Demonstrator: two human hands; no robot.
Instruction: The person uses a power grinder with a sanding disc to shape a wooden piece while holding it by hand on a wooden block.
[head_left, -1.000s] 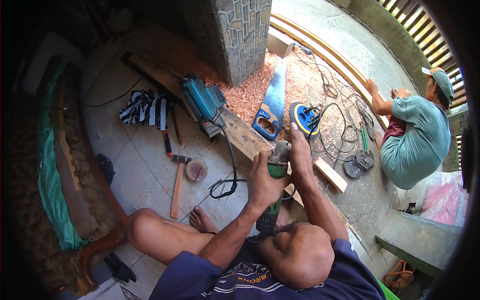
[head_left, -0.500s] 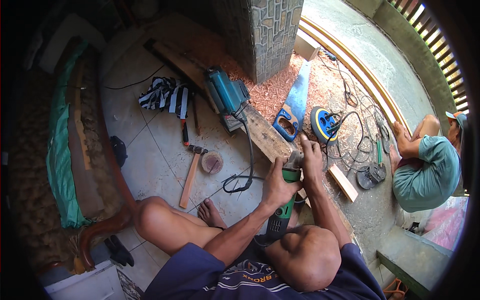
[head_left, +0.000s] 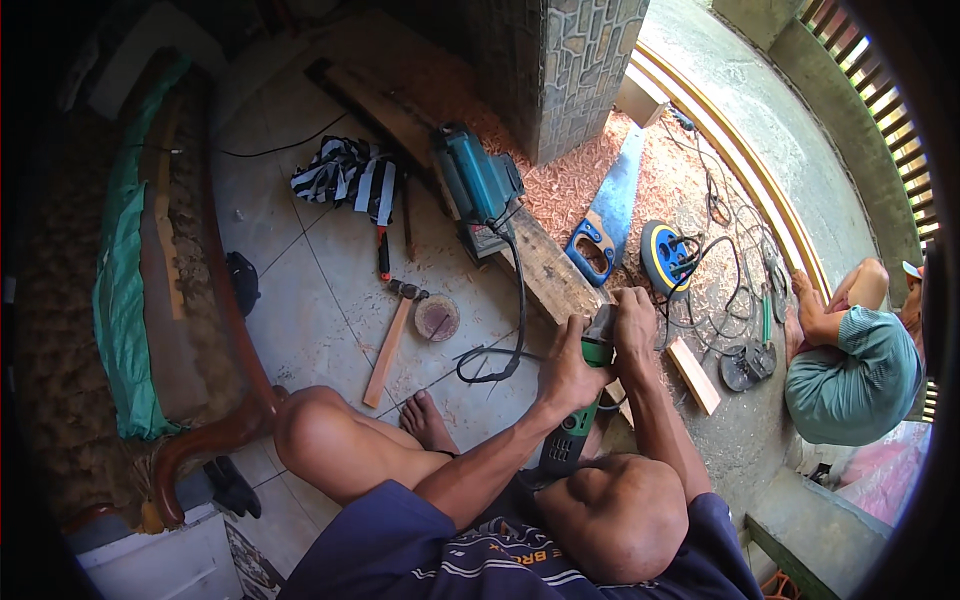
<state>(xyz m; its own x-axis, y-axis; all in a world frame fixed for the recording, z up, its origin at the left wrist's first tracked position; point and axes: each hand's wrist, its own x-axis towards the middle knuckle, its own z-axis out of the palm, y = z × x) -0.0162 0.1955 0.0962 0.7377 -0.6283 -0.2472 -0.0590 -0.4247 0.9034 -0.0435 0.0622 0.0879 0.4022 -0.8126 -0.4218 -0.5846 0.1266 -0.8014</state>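
Observation:
A green angle grinder (head_left: 572, 425) stands nearly upright between my knees, its metal head and guard (head_left: 600, 322) uppermost. My left hand (head_left: 574, 376) is closed round the green body just below the head. Fingers of my right hand (head_left: 634, 325) are closed at the right side of the head; their tips are partly hidden. Just beyond the grinder's head is the near end of a long wooden plank (head_left: 548, 268). A teal electric planer (head_left: 475, 185) rests on that plank, its dark cord hanging down to the floor.
A blue-handled handsaw (head_left: 612, 205) and a blue-yellow cord reel (head_left: 663, 258) lie among wood shavings. Nearby are a wood block (head_left: 693, 376), a hammer (head_left: 388, 355), a round tin (head_left: 437, 317) and a striped cloth (head_left: 350, 178). Another person (head_left: 855, 375) squats at right, beyond loose cords.
The whole view has shifted slightly, so most things appear further right. My right hand's raised fingers have bent down against the grinder's head. My left hand keeps its grip.

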